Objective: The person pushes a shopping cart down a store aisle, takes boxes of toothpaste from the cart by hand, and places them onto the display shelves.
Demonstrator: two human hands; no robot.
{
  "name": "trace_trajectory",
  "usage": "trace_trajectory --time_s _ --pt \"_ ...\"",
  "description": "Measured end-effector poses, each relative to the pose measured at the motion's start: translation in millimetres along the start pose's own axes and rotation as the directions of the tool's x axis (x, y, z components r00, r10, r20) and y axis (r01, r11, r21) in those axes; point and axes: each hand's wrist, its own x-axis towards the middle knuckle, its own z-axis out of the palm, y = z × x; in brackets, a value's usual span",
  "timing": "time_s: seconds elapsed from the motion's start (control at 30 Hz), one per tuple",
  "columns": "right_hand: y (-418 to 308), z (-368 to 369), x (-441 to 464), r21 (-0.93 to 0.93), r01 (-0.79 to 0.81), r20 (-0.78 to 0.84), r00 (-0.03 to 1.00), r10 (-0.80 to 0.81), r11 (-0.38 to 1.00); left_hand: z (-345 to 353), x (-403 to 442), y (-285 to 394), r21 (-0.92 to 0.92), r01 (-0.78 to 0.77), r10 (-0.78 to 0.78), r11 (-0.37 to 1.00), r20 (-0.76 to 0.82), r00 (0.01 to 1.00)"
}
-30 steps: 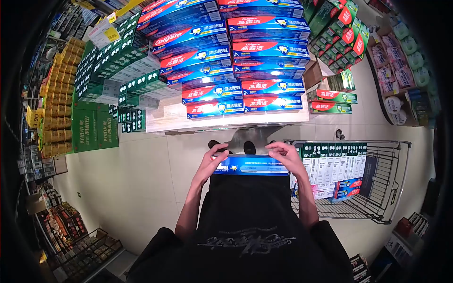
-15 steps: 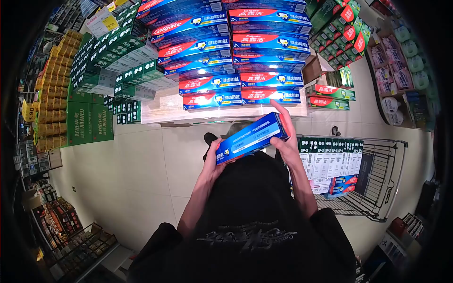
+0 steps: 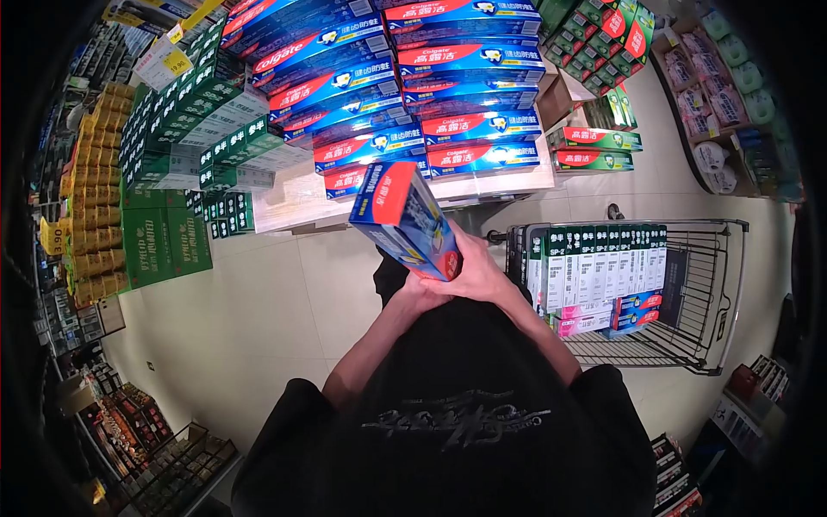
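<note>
A blue and red toothpaste box (image 3: 403, 220) is held upright but tilted in front of my chest, one end up toward the shelf. My right hand (image 3: 475, 269) wraps round its lower right side. Against the bottom of the box presses my left hand (image 3: 422, 291), close to the right palm, its fingers partly hidden. Just beyond the held box rise two stacks of blue and red Colgate toothpaste boxes (image 3: 482, 125) on a pale wooden display (image 3: 301, 207).
At the right stands a wire shopping cart (image 3: 706, 293) holding white and green boxes (image 3: 594, 267) and a few blue ones. Green toothpaste boxes (image 3: 215, 138) are piled at the left of the display. Green-red boxes (image 3: 594, 161) sit right of it. Pale tiled floor (image 3: 267, 319) lies below.
Both hands have turned the toothpaste box from lying slanted lengthwise to standing on end. The right hand has moved down and left, close to the left hand. The view has shifted slightly.
</note>
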Motion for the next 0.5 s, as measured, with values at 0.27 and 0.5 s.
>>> trace_trajectory --time_s 0.27,0.5 --pt "-7.4 -8.0 4.2 -0.154 0.127 -0.068 0.988 -0.138 0.980 1.6 -15.3 37.1 0.431 -0.294 0.438 0.853 -0.287 0.852" --pt "5.9 -10.3 0.0 -0.173 -0.035 -0.033 0.999 0.030 0.984 37.2 -70.0 63.5 0.583 -0.607 0.758 0.540 -0.023 0.652"
